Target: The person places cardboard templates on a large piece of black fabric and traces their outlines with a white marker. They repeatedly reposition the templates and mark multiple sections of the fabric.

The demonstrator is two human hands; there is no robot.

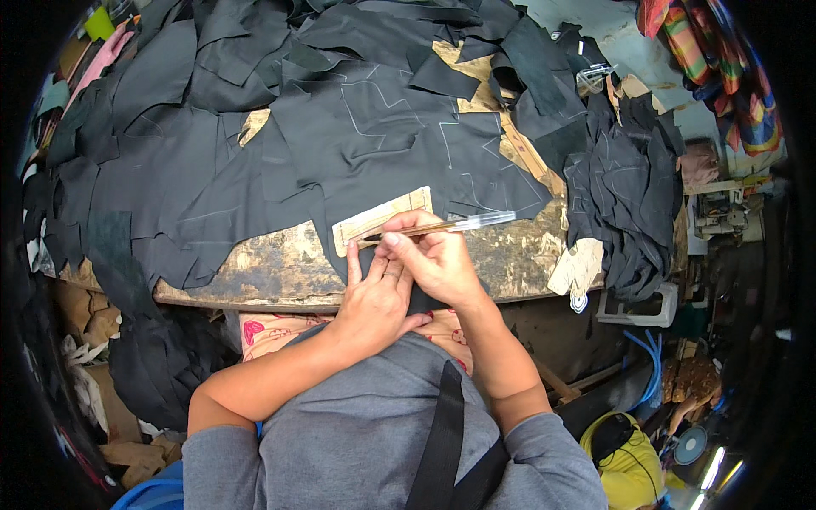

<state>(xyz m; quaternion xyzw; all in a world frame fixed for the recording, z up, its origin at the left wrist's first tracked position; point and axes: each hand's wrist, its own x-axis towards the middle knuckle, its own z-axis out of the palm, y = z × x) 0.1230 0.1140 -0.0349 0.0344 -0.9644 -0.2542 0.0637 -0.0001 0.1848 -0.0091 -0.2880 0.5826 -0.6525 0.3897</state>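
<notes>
My right hand (pixel 438 262) grips a clear-barrelled pen (pixel 484 221), its point down at the lower edge of a cream rectangular pattern piece (pixel 399 205). Below and to the left, my left hand (pixel 372 304) lies with its fingers stretched out, fingertips at the pattern's lower edge; it holds nothing. The pattern rests on a black sheet of material (pixel 327 183) near the front edge of the worktable. Pale drawn outlines run across this sheet beyond and to the right of the pattern. My fingers partly hide the pattern's lower right corner.
Overlapping black pieces (pixel 178 178) cover much of the worn wooden table (pixel 268 263). A heap of black pieces (pixel 625 187) stands at the right, beside a cream card pattern (pixel 576 266). A white plastic frame (pixel 637 308) sits below that heap. Dark cloth (pixel 166 365) hangs at the left.
</notes>
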